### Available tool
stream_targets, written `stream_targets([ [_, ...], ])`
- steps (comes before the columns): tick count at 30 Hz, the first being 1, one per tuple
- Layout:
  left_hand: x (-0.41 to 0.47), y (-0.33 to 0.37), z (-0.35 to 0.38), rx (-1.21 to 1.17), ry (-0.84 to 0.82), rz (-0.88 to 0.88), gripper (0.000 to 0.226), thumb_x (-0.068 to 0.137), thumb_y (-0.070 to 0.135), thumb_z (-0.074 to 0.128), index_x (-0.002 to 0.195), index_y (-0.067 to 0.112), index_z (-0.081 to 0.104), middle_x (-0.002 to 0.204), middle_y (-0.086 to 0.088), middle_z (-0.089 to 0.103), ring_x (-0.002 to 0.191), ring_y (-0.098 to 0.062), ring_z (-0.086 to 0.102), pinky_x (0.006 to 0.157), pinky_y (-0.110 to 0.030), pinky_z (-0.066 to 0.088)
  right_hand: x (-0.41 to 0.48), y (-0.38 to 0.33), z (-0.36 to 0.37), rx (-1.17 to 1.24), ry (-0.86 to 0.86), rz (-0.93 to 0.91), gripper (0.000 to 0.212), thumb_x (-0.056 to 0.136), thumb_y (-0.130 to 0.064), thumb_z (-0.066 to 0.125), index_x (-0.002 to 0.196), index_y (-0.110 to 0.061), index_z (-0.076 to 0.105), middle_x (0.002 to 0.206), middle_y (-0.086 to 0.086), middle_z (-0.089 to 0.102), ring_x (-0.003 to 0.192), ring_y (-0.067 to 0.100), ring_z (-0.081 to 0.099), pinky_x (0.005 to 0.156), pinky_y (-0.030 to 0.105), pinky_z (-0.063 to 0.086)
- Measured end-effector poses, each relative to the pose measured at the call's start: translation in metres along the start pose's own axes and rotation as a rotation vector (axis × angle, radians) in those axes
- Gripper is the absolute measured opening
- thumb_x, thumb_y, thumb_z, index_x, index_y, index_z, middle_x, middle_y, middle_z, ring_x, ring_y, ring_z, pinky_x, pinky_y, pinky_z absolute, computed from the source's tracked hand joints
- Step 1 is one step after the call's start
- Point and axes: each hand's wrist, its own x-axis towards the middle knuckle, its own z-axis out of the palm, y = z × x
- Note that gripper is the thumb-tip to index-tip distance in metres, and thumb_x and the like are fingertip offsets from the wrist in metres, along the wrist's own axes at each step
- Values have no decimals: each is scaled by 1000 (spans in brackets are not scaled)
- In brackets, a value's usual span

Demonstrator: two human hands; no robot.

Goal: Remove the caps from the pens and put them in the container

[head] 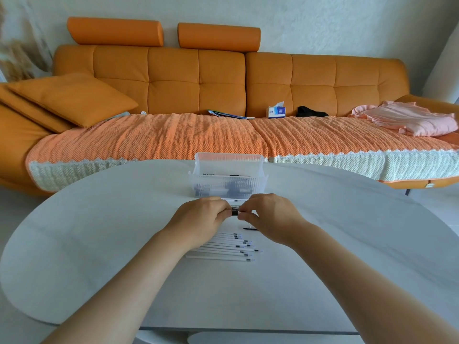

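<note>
Behind a white oval table (99, 244) an orange sofa (223, 80) is seen. A black-capped pen (234, 212) is pinched at either end by the curled fingers of the left hand (198, 219) and the right hand (270, 217), just before a clear ribbed container (248, 161). A row of white pens (223, 248) is laid beneath the wrists

The container (228, 165) stood on the table (99, 244). The pens (218, 252) lay in a row before it. The sofa (223, 78) stood behind the table.
</note>
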Motion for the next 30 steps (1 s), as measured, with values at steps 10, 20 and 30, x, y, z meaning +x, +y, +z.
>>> stream_targets([
  [10, -3, 3, -2, 9, 23, 9, 12, 96, 43, 52, 100, 34, 58, 96, 15, 65, 89, -10, 60, 70, -31, 47, -1, -2, 0, 22, 51, -4, 22, 87, -50, 67, 101, -33, 68, 101, -16, 64, 88, 8, 59, 77, 30, 50],
  [20, -2, 3, 0, -8, -26, -14, 23, 99, 41, 45, 98, 29, 64, 90, 11, 62, 86, -14, 59, 68, -29, 41, 2, -2, -1, 21, 89, -18, 13, 86, -38, 72, 96, -31, 69, 97, -15, 66, 79, 6, 54, 69, 26, 46],
  [30, -3, 3, -2, 15, -69, -62, 30, 101, 41, 40, 95, 29, 67, 93, 9, 66, 86, -15, 60, 75, -31, 46, 1, 2, 3, 34, 98, -38, 11, 86, -39, 71, 92, -31, 67, 95, -16, 65, 85, 8, 60, 73, 31, 51],
])
